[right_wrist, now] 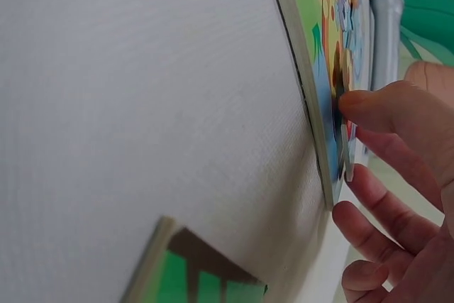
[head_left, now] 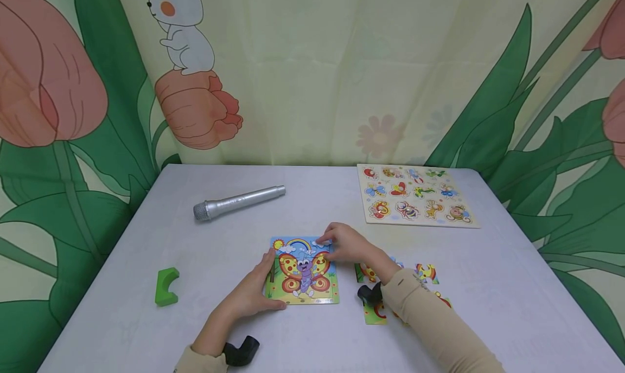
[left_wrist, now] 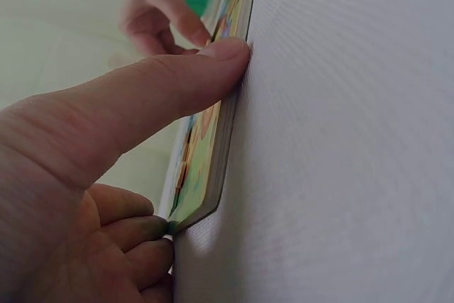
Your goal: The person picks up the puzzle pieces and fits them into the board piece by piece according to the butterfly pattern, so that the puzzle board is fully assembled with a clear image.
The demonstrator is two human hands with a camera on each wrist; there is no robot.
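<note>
Mid-table (head_left: 112, 308), your left hand (head_left: 251, 291) grips the butterfly board (head_left: 319, 300) at seven o'clock; your right hand (head_left: 350, 246) pinches a tilted piece (right_wrist: 348, 154) over its one o'clock corner. Likely you're seating it; next, align edges, press flat.

The microphone (head_left: 239, 203) has a smooth, metallic-looking barrel (head_left: 249, 199) and a rough mesh head (head_left: 201, 211). The butterfly puzzle board (head_left: 334, 287) presents a smooth printed face above a matt, wood-like edge (left_wrist: 225, 154). The tablecloth (head_left: 303, 340) is matt, finely textured fabric; the floral backdrop (head_left: 303, 64) is creased, printed cloth.
</note>
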